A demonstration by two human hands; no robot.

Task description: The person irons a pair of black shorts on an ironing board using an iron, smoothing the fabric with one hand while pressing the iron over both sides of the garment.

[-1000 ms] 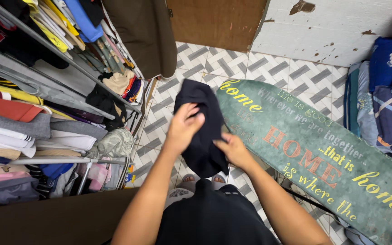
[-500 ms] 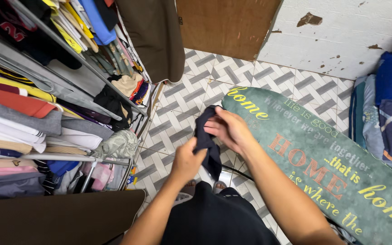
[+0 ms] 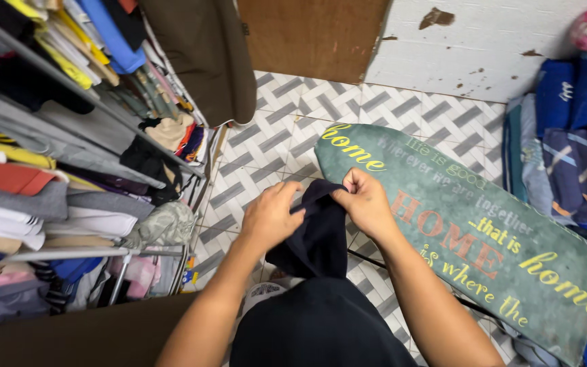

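Presently, hands: both are out in front of the person's body, close together at the top edge of one garment.
Left hand (image 3: 271, 216): fingers curled and pinched shut on the upper left edge of the dark cloth (image 3: 315, 238), knuckles up.
Right hand (image 3: 365, 202): closed in a loose fist on the upper right edge of the same cloth, thumb side toward the left hand, the two nearly touching.
Dark cloth: a navy or black garment, bunched at the top between the hands and hanging down in folds toward the person's dark top; it is held in the air, over the tiled floor (image 3: 273, 143) and just beside the near end of the ironing board.
Ironing board (image 3: 456, 224): green lettered cover, running from the hands away to the lower right; the right hand hovers over its rounded end.
Clothes rack (image 3: 69, 183): to the left, metal rails with stacks of folded shirts in grey, white, red and yellow.
Brown garment (image 3: 205, 54): hangs at the top, next to the rack.
Blue bedding (image 3: 565, 136): piled at the right edge, against the peeling white wall (image 3: 484, 41).
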